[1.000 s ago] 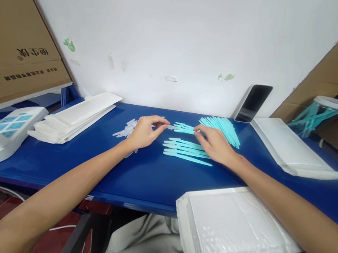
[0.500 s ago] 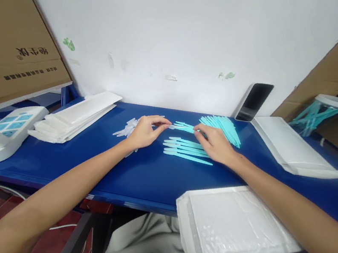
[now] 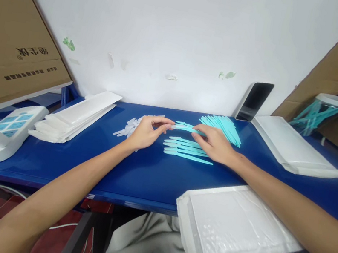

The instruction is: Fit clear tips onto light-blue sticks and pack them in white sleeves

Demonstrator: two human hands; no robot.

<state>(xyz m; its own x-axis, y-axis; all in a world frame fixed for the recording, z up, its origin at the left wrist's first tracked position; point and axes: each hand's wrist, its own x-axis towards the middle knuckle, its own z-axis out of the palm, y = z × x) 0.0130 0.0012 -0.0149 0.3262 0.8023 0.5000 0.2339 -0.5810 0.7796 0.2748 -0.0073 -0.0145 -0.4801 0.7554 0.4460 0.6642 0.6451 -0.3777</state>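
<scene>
Between the two hands, a thin teal stick [image 3: 189, 130] with a see-through piece [image 3: 179, 127] at the left end; likely as light as a straw; stiff along its length, by the look of it, but maybe a bit bendy if pushed sideways; probably smooth and a little slippery; best to pinch the stick on its flat handle, and to hold the see-through piece softly, for fear of a dent.

On the left hand [image 3: 150, 131], thumb and fingertips pinched close together on the left end of the see-through piece; on the right hand [image 3: 213, 142], thumb and fingertips pinched narrow too, around the stick, with part of the handle hidden; cannot tell how deep in the piece, or if in at all; too small to see.

Just behind the held stick, some loose teal sticks [image 3: 183, 123]; nearer the body, a row of teal sticks [image 3: 184, 149] on the blue table [image 3: 146, 183]; beside the left hand, a pile of see-through pieces [image 3: 129, 128]; past the right hand, a big teal pile [image 3: 224, 129].
</scene>
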